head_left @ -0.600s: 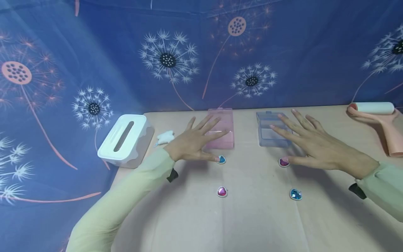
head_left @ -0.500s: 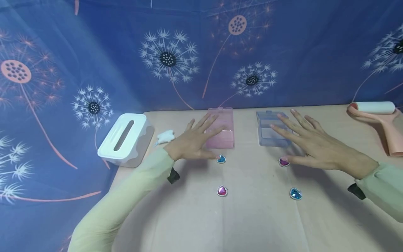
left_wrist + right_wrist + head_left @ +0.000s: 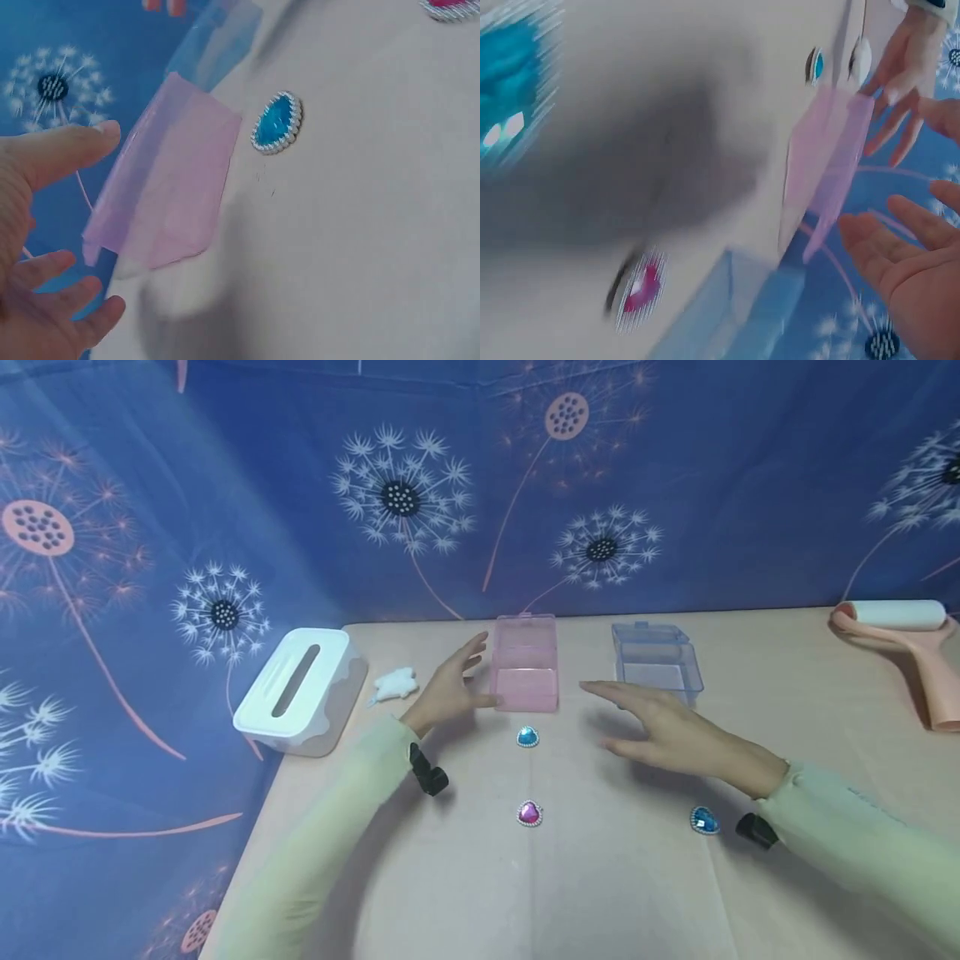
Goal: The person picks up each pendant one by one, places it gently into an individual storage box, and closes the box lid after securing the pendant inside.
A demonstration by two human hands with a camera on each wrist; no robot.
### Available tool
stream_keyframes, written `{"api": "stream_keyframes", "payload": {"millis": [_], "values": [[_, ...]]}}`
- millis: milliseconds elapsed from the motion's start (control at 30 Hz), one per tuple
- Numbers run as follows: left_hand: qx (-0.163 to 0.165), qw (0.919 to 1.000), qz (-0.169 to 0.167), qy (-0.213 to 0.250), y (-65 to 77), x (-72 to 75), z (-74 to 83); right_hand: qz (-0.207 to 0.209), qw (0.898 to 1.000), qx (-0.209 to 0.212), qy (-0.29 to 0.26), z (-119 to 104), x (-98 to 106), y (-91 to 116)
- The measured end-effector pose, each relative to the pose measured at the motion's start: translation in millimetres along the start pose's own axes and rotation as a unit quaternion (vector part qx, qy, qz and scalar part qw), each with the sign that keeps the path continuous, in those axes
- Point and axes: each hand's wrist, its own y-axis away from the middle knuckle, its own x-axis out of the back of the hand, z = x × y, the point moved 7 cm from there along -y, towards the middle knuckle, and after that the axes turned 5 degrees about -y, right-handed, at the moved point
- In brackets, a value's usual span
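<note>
While nr pink box [image 3: 525,683], L hand [image 3: 446,695] w/ thumb & fingers apart, R hand [image 3: 677,732] ditto nr blue box [image 3: 654,653].

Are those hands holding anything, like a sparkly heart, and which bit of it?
No, nothing is held. The left hand is open near the pink box, and the right hand is open too, gripping no heart.

The pink box [image 3: 527,692] looks smooth, glossy plastic.

The left hand [image 3: 442,693] and the right hand [image 3: 675,731] are held raised, each thumb [image 3: 630,749] spread apart from the fingers [image 3: 618,691], on their near side.
</note>
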Motion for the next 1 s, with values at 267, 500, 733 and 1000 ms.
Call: {"api": "stream_keyframes", "payload": {"millis": [267, 500, 733, 1000], "values": [[0.017, 0.9996, 0.005, 0.024, -12.3, -16.4, -19.4, -0.067, 0.997, 0.010, -0.046, -9, -66, -41], [0.000, 0.9998, 0.002, 0.018, -15.5, -21.4, -22.1, -0.066, 0.997, 0.036, -0.006, -16, -93, -59], [0.008, 0.9990, 0.003, 0.044, -15.3, -21.6, -24.1, -0.060, 0.998, 0.010, 0.004, -10, -98, -66], [0.003, 0.9985, 0.001, 0.054, -19.5, -24.1, -31.0, -0.046, 0.999, -0.006, -0.015, -5, -98, -66]]}}
